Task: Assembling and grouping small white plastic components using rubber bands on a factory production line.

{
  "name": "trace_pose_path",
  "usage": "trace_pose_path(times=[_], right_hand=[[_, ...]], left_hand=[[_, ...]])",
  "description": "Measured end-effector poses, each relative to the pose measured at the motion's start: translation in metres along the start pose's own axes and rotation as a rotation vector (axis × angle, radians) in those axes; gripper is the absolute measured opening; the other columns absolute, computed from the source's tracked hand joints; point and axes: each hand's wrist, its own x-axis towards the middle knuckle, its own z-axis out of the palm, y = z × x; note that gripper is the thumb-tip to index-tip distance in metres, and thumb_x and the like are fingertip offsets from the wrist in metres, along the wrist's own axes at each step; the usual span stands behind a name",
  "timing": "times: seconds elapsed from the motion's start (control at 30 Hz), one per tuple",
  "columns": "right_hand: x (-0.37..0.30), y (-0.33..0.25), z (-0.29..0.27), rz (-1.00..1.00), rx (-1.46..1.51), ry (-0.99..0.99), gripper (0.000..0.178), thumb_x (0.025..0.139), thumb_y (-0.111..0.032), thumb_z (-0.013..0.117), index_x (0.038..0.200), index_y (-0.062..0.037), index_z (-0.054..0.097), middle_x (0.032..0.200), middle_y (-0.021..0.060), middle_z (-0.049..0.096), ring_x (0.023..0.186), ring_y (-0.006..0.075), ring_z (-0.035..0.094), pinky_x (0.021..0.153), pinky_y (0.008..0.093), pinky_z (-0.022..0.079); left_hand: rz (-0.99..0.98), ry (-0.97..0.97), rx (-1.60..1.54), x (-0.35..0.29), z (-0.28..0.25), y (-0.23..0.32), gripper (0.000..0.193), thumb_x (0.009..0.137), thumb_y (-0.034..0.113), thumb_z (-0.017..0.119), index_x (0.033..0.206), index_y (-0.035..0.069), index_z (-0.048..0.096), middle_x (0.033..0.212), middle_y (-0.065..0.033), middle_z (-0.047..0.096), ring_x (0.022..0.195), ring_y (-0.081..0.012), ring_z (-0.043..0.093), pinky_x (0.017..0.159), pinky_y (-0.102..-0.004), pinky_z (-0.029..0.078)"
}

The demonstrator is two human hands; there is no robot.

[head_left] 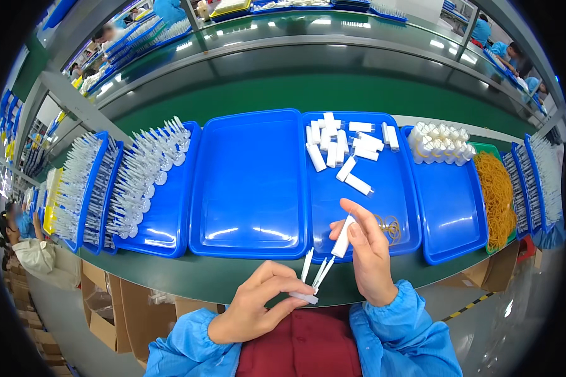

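Observation:
My left hand (258,300) pinches the pale round base of a small part with thin white prongs (322,274), which point up and to the right. Between the thumb and fingers of my right hand (372,270) is a small white rectangular case (343,237), tilted, its lower end close above the prongs. Whether the two pieces touch I cannot tell. Past my right hand, several similar white cases lie loose in a blue tray (358,223). A few tan rubber bands (393,230) rest in that tray's near right corner, partly behind my fingers.
A bare blue tray (248,188) adjoins on the left. Beyond it, another tray (163,232) bears rows of upright pronged parts (146,179). Rightward are a tray with white cylindrical pieces (440,144), a green tray of rubber bands (495,198) and stacked trays (534,182). Cardboard boxes (116,308) stand below.

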Motion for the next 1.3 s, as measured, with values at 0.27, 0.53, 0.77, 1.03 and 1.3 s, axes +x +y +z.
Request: trace_pose_path(times=[0.27,0.53,0.77,1.03,1.3], right_hand=[[-0.010,0.005,-0.006,-0.156,-0.127,-0.022,0.049,0.105,-0.024,0.053,0.145,0.0030,0.045,0.102,0.0108,0.065,0.097,0.0165,0.062,0.088,0.0302,0.051],[0.007,0.011,-0.013,-0.460,-0.611,-0.143,0.038,0.098,-0.019,0.064,0.132,-0.0020,0.059,0.114,0.0103,0.067,0.112,0.0308,0.057,0.104,0.0413,0.040],[0.070,-0.002,-0.083,-0.338,-1.337,0.067,0.030,0.088,-0.009,0.070,0.117,-0.0058,0.064,0.103,0.0123,0.067,0.093,0.0280,0.062,0.083,0.0351,0.046],[0.032,-0.007,-0.051,-0.027,-0.253,0.035,0.029,0.104,-0.020,0.045,0.088,-0.0018,0.060,0.082,0.0017,0.058,0.080,0.0085,0.052,0.071,0.0262,0.041],[0.017,-0.004,-0.035,-0.206,-0.440,-0.164,0.035,0.106,-0.024,0.053,0.077,-0.0038,0.057,0.071,0.0027,0.050,0.073,0.0144,0.047,0.070,0.0297,0.038]], left_hand=[[0.070,0.120,0.084,0.001,0.010,-0.006,0.034,0.078,-0.005,0.080,0.109,0.006,0.071,0.102,-0.0093,0.065,0.092,-0.0230,0.066,0.077,-0.0331,0.055],[0.244,0.279,0.244,-0.002,0.021,-0.035,0.041,0.071,-0.008,0.083,0.106,0.005,0.065,0.100,-0.0109,0.066,0.089,-0.0242,0.067,0.074,-0.0323,0.056],[0.204,0.305,0.276,0.004,0.016,-0.032,0.034,0.072,-0.011,0.081,0.100,0.004,0.068,0.099,-0.0096,0.065,0.089,-0.0223,0.065,0.075,-0.0305,0.054],[0.227,0.069,0.073,0.007,0.008,-0.009,0.035,0.076,-0.012,0.077,0.105,0.006,0.074,0.106,-0.0086,0.070,0.095,-0.0221,0.066,0.078,-0.0326,0.053],[0.254,-0.049,-0.004,0.011,0.017,-0.004,0.026,0.081,-0.003,0.076,0.106,0.005,0.074,0.108,-0.0070,0.068,0.090,-0.0249,0.064,0.075,-0.0340,0.051]])
